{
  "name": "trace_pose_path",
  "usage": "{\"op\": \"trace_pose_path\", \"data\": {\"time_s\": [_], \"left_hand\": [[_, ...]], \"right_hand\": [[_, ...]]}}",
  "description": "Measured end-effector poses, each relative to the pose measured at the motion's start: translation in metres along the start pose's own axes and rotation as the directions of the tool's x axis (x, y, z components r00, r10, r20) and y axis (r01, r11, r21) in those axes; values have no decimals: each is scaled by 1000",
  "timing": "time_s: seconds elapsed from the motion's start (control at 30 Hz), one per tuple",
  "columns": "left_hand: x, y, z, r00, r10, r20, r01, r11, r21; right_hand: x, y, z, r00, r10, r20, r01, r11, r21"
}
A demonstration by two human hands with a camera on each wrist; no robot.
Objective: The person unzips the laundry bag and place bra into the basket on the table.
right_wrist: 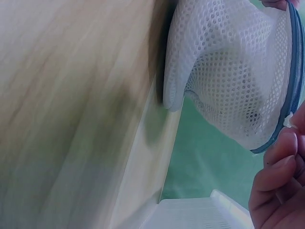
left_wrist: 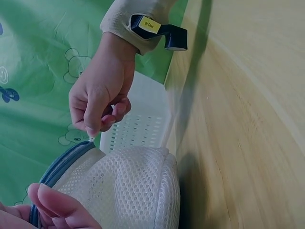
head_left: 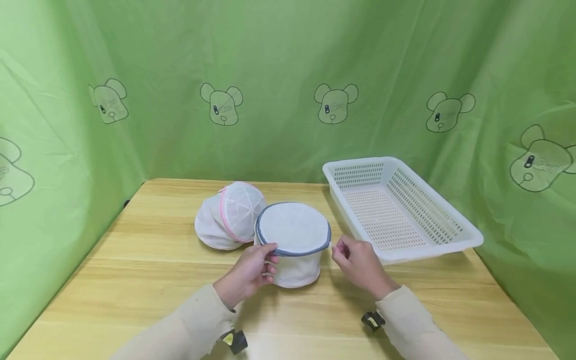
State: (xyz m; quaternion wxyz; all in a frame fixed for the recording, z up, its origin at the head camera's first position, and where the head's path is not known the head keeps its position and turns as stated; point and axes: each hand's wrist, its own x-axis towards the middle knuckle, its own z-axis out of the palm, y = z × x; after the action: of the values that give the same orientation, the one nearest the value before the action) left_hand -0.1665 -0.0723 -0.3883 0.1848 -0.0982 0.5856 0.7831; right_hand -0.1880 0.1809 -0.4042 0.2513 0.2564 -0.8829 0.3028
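Mesh bag (head_left: 294,227) stands upright on the worktop (head_left: 157,260) between a pink-trimmed bag (head_left: 243,210) and a basket (head_left: 382,215), its blue rim (head_left: 297,253) pinched in the left hand (head_left: 247,272), thumb uppermost, while the right hand (head_left: 360,262), its fingers curled, grips the white zip pull (right_wrist: 288,120) at the rim's right side.

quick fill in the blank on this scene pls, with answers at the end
1. The left hand grips the upright mesh bag by its ____ rim.
2. The right hand pinches the small ____ zipper pull.
3. The other bag has ____ trim.
4. In the head view, the basket is on the table's ____ side.

Answers: blue-gray; white; pink; right
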Motion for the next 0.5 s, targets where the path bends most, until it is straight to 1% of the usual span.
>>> {"op": "trace_pose_path", "data": {"time_s": [0.1,0.23,0.5], "left_hand": [[0,1,-3,1000,6,-2,-6,1000,-11],[1,2,-7,1000,11,-22,-12,999,-29],[4,5,-15,999,0,-40,-2,999,-40]], "right_hand": [[0,0,-1,1000,8,0,-8,1000,-3],[-1,0,-1,1000,15,-2,-15,1000,-12],[-1,0,1,1000,24,-5,-25,999,-34]]}}
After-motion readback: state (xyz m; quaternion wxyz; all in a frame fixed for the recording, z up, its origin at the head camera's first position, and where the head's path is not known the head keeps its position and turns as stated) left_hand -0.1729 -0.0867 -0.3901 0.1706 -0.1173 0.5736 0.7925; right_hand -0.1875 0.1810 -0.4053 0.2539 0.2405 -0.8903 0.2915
